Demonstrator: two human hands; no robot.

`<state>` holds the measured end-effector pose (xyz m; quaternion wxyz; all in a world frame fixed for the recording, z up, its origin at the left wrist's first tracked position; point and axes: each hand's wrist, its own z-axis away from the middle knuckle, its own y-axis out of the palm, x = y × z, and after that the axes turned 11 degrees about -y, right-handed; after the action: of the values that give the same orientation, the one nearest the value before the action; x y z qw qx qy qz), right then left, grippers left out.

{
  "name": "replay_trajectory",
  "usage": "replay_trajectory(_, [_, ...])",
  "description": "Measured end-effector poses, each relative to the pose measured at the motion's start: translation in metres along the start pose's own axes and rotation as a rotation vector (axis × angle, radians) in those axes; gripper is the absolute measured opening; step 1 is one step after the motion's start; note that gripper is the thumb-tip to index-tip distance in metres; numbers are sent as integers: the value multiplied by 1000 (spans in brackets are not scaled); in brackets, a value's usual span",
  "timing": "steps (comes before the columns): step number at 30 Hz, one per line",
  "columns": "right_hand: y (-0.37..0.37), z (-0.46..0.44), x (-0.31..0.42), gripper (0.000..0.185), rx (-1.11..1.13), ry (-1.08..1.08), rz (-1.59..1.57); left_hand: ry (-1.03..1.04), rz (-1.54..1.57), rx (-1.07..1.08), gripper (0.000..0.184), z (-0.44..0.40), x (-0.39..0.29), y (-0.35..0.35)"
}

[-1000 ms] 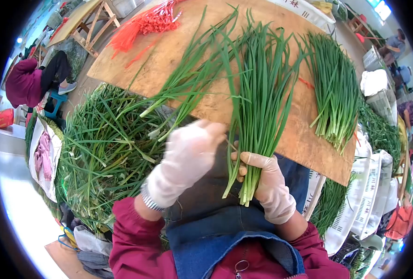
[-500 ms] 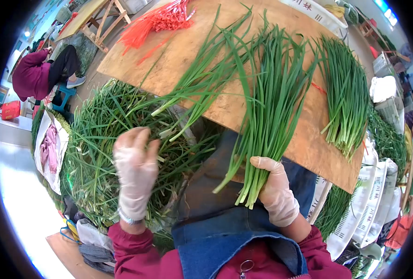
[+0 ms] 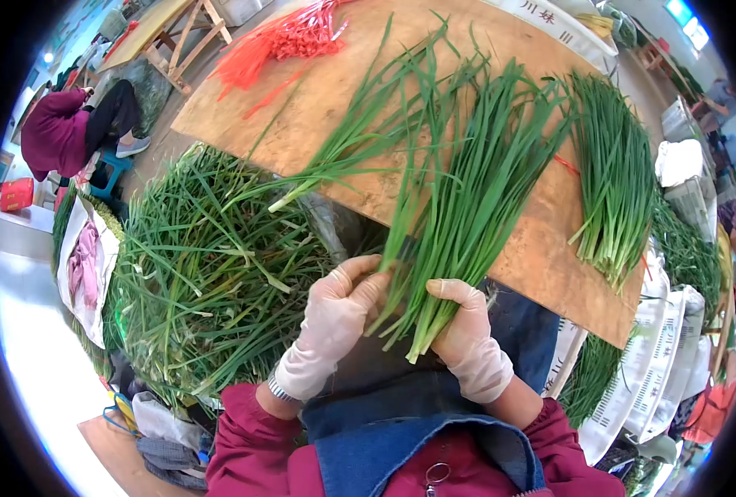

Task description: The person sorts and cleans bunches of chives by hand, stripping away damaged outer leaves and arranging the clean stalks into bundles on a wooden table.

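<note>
Both hands wear thin whitish gloves. My right hand (image 3: 472, 335) is closed round the pale lower stems of a bunch of garlic chives (image 3: 488, 190), whose leaves fan out over the wooden board. At the bunch's left side, my left hand (image 3: 335, 319) pinches a few garlic chive stalks (image 3: 395, 286) between thumb and fingers; its fingertips are partly hidden. A few loose garlic chives (image 3: 339, 157) lie on the board to the left of the bunch. At the right of the board rests another, neatly gathered bunch of garlic chives (image 3: 617, 182).
The wooden board (image 3: 588, 302) has a heap of red ties (image 3: 289, 50) at its far left. A large pile of loose chives (image 3: 210, 273) stands left of my legs. White crates (image 3: 633, 364) line the right. A person in a maroon top (image 3: 57, 137) sits far left.
My left hand has moved right from over the loose pile to the bunch and closed on stalks. Fewer loose chives lie at the board's left edge. My right hand has shifted slightly left.
</note>
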<state>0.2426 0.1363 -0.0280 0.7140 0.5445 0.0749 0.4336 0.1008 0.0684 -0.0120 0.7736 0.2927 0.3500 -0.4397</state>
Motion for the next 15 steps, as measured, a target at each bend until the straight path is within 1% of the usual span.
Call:
replay_trajectory(2, [-6,-2,1,47,17,10,35,-103,128,-14,26,3,-8,9])
replay_trajectory(3, [1,-2,4,46,37,78,-11,-104,111,16,26,0,-8,8])
replay_trajectory(5, [-1,-3,3,44,22,48,10,-107,79,71,25,-6,-6,2])
replay_trajectory(8, [-6,-6,2,38,-23,1,70,-143,95,100,24,-5,-10,2])
replay_trajectory(11, [-3,-6,1,31,-67,-64,115,-150,-27,-30,25,2,-19,14])
replay_trajectory(12, [-2,-6,1,29,-80,-88,126,-102,-35,-38,25,0,-16,16])
replay_trajectory(14, [-2,-6,1,28,-101,-70,118,-4,-49,-55,26,-3,-5,16])
replay_trajectory(15, [-3,-6,2,28,-111,-62,115,-44,-37,-33,26,-1,-7,14])
